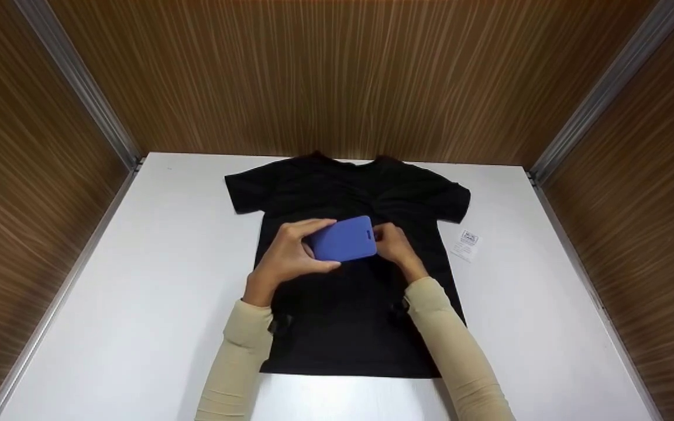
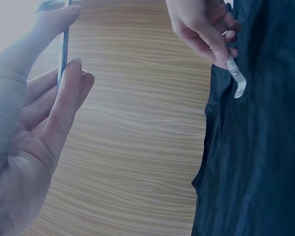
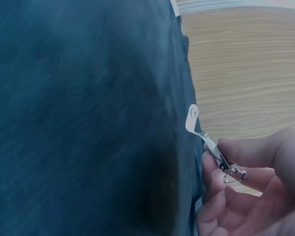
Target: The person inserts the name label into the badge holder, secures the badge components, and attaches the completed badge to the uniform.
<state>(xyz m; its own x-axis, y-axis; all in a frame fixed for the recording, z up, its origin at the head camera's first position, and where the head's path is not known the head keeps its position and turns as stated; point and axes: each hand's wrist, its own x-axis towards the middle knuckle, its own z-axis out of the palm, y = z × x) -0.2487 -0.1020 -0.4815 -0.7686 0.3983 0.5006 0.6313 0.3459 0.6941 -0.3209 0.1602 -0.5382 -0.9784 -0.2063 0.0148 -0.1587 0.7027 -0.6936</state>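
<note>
My left hand [image 1: 287, 252] holds a blue badge holder [image 1: 344, 241] by its long edges, thumb on one side and fingers on the other. A small slot shows near the holder's right end. In the left wrist view the holder is seen edge-on as a thin strip. Just right of it, my right hand [image 1: 394, 242] pinches a badge clip [image 3: 214, 150] with a pale snap strap and a metal clasp. The strap's free end sticks out past the fingertips. Beneath both hands a black T-shirt [image 1: 360, 339] lies spread flat, its neck at the far side.
A white printed card [image 1: 466, 244] lies right of the shirt, below its sleeve. The white table [image 1: 167, 234] is bounded by wood-patterned panels [image 1: 337, 76] at the back and both sides, with metal strips along the corners.
</note>
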